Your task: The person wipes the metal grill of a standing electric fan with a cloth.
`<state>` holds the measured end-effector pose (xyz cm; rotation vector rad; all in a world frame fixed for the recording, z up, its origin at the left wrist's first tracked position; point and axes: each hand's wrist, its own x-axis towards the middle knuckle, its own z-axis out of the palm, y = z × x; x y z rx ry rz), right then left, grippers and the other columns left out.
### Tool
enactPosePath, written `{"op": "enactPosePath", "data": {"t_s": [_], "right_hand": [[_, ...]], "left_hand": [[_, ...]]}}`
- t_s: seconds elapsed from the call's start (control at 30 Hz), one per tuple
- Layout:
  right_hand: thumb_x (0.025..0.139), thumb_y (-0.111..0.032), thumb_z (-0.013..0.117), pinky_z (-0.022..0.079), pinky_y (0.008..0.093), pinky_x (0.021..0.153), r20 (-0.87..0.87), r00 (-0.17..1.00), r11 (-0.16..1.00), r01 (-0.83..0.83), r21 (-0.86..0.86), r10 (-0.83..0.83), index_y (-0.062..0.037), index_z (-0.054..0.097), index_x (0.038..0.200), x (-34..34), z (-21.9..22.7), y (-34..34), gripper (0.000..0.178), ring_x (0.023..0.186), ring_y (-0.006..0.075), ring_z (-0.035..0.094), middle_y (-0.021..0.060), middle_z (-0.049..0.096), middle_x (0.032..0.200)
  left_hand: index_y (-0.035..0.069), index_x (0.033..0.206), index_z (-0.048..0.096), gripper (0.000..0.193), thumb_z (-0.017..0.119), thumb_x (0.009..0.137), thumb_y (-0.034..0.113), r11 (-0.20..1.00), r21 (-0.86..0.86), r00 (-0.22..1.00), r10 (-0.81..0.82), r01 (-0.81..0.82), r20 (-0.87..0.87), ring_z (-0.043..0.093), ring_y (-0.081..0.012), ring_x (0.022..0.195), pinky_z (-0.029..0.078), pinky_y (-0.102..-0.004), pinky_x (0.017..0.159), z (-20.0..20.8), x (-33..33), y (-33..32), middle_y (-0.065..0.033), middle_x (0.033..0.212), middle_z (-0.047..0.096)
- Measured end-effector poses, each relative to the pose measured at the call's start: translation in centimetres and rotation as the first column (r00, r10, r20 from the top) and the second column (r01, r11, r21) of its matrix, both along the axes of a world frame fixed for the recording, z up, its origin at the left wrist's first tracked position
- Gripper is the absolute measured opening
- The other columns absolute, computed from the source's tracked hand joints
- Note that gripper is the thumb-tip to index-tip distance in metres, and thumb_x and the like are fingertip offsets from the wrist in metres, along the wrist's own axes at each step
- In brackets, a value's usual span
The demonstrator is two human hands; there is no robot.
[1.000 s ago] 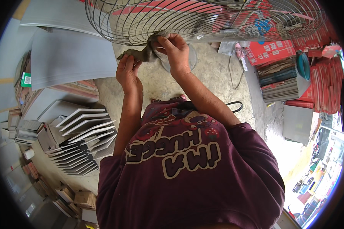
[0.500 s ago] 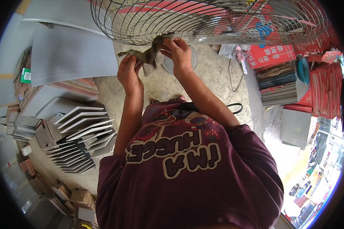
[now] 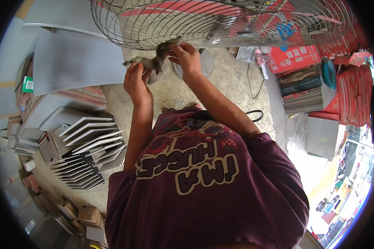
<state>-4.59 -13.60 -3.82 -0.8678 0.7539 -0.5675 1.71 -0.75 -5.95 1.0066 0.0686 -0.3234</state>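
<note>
A crumpled, dirty grey-brown rag (image 3: 163, 51) stretches between my two hands, just at the near rim of a large round wire fan guard (image 3: 214, 27). My left hand (image 3: 137, 84) pinches the rag's lighter left end between thumb and fingers. Higher up and to the right, my right hand (image 3: 188, 61) grips its darker upper end near the wires. Whether the rag is touching the guard cannot be told from here.
Large grey panels (image 3: 77, 60) lean at the upper left, above white-edged boards (image 3: 89, 141) standing in a rack. On the right are a red carton (image 3: 293, 59), stacked grey sheets (image 3: 305, 99) and red flattened cardboard (image 3: 354, 95). A round grey disc (image 3: 205, 66) lies on the floor.
Both hands and the rag have shifted slightly left. The fan guard also appears a little further left, and the rest of the view has barely moved.
</note>
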Motion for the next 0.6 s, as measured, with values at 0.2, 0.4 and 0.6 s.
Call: {"op": "enactPosePath", "data": {"t_s": [0.2, 0.4, 0.6], "right_hand": [[0.079, -0.011, 0.059, 0.049, 0.0293, 0.069, 0.174, 0.984, 1.000, -0.028, 0.002, 0.027, -0.0068, 0.052, 0.083, 0.4, 2.7, 1.2, 0.009, 0.078, 0.0178, 0.061, 0.0057, 0.061, 0.084], [0.077, -0.008, 0.060, 0.050, 0.0288, 0.063, 0.083, 0.996, 0.984, 0.008, 0.181, -0.023, -0.0067, 0.050, 0.080, 0.4, 0.2, -0.2, 0.010, 0.072, 0.0174, 0.062, 0.0056, 0.060, 0.081], [0.080, -0.013, 0.058, 0.048, 0.0304, 0.069, -0.005, 1.000, 0.983, 0.023, 0.185, -0.022, -0.0052, 0.053, 0.089, -0.1, -1.4, -0.8, 0.013, 0.082, 0.0188, 0.061, 0.0059, 0.060, 0.090]], "left_hand": [[0.001, 0.096, 0.054, 0.017, 0.056, 0.080, 0.002, 1.000, -0.022, 1.000, -0.013, 0.013, 0.019, 0.059, -0.0198, 0.079, 0.050, -0.0332, 0.073, 1.1, 0.1, 0.8, -0.0084, 0.090, 0.059], [0.002, 0.094, 0.054, 0.017, 0.059, 0.077, 0.000, 1.000, -0.006, 1.000, 0.001, -0.001, -0.012, 0.058, -0.0177, 0.074, 0.051, -0.0335, 0.070, 0.5, 0.0, 0.6, -0.0066, 0.086, 0.059], [0.002, 0.094, 0.054, 0.018, 0.059, 0.077, 0.001, 1.000, 0.018, 0.999, 0.021, -0.021, -0.026, 0.058, -0.0172, 0.071, 0.051, -0.0338, 0.070, -0.6, 0.1, 0.9, -0.0061, 0.085, 0.059]]}}
